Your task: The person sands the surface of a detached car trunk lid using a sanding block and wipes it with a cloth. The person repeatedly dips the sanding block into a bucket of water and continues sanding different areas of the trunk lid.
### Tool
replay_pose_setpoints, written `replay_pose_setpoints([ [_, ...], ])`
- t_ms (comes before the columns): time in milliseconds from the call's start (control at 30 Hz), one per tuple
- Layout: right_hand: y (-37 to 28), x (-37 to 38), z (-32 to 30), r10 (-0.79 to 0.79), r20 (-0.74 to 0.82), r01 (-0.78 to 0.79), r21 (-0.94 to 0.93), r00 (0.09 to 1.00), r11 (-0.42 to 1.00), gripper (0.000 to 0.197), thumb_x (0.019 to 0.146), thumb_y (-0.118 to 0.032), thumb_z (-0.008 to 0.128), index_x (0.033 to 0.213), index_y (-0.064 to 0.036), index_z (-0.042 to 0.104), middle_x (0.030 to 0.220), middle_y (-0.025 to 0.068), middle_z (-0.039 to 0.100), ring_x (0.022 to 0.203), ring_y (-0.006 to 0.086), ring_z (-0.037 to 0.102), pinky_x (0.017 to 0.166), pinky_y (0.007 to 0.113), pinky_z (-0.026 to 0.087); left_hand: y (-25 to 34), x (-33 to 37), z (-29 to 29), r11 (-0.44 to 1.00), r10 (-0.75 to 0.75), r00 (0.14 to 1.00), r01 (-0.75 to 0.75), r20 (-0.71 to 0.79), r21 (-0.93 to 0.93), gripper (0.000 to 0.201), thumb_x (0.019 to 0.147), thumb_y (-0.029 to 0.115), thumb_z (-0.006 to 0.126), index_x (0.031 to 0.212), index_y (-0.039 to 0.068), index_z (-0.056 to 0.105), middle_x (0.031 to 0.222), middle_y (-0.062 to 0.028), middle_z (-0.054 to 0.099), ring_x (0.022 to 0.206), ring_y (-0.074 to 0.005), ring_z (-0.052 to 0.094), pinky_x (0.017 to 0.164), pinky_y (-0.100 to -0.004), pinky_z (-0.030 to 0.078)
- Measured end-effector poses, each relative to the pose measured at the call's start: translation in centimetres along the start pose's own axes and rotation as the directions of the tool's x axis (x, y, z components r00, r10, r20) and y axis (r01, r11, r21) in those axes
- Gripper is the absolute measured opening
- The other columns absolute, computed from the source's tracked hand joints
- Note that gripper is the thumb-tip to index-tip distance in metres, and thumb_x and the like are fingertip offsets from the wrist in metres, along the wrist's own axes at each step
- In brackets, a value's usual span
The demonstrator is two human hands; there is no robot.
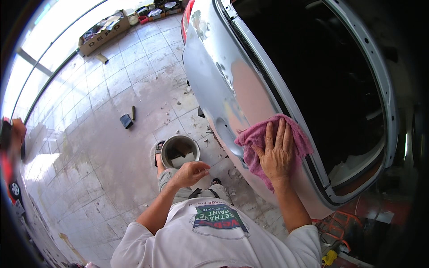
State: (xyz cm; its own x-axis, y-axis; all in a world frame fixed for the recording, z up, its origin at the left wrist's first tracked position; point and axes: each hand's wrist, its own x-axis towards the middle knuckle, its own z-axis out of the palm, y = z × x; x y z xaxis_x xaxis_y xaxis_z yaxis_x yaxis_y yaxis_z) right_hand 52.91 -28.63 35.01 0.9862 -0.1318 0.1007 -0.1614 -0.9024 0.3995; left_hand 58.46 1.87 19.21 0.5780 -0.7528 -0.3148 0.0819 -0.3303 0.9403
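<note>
Our right hand [278, 154] presses one pink cloth [268, 140] flat against the car's body panel [223, 67], beside the door opening's edge.

Our fingers lie spread over the cloth, pointing up the panel. Our left hand [190, 173], loosely curled and seemingly empty, hangs well apart, over one bucket [179, 151] on the tiled floor [103, 134].

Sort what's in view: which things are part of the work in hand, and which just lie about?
In use: pink cloth under right hand, pressed on car panel; bucket by left hand.
Lying about: cardboard box, dark block on the floor.
</note>
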Motion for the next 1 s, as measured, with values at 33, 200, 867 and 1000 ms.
replay_pose_setpoints([
  [33,-1.1,2.9,-0.3,-0.001,0.006,0.001,-0.001,1.000,1.000,0.090,0.106,-0.071,0.046,0.173,-0.0137,0.032,0.176,0.0266,0.029,0.163,0.0433,0.027,0.135,0.053,0.022,-0.4,1.2,-2.3,1.000,0.025,1.000,-0.025,-0.014,0.010,0.027,0.102,0.023,0.077,0.123,0.006,0.078,0.090,-0.0103,0.076,0.079,-0.0189,0.071,0.076,-0.0363,0.058],
  [200,-7.4,18.5,-0.7,0.036,-0.013,-0.036,-0.027,0.999,0.999,0.102,0.102,-0.080,0.043,0.174,-0.0096,0.026,0.176,0.0297,0.027,0.164,0.0440,0.024,0.135,0.052,0.021,-3.0,6.7,-15.1,0.998,0.063,0.998,-0.063,0.007,0.006,0.028,0.101,0.022,0.076,0.124,0.005,0.078,0.097,-0.0126,0.077,0.083,-0.0248,0.073,0.079,-0.0370,0.058],
  [867,-14.6,62.4,3.1,0.193,-0.144,-0.203,-0.058,0.971,0.978,0.091,0.097,-0.074,0.056,0.172,-0.0265,0.037,0.178,0.0260,0.027,0.165,0.0435,0.024,0.134,0.055,0.018,-16.5,-2.4,-38.1,0.866,-0.475,0.803,0.352,-0.360,-0.356,0.027,0.103,0.015,0.074,0.122,-0.003,0.076,0.089,-0.0052,0.076,0.073,-0.0108,0.066,0.067,-0.0284,0.056],
  [1000,-14.5,63.9,3.4,-0.069,-0.117,0.056,-0.111,0.991,0.992,0.063,0.092,-0.049,0.062,0.155,-0.0362,0.063,0.176,0.0116,0.038,0.164,0.0352,0.028,0.133,0.057,0.019,-17.5,-3.4,-37.7,0.866,-0.473,0.794,0.339,-0.382,-0.368,0.025,0.104,0.014,0.073,0.122,-0.003,0.076,0.088,-0.0042,0.074,0.072,-0.0105,0.065,0.066,-0.0284,0.056],
])
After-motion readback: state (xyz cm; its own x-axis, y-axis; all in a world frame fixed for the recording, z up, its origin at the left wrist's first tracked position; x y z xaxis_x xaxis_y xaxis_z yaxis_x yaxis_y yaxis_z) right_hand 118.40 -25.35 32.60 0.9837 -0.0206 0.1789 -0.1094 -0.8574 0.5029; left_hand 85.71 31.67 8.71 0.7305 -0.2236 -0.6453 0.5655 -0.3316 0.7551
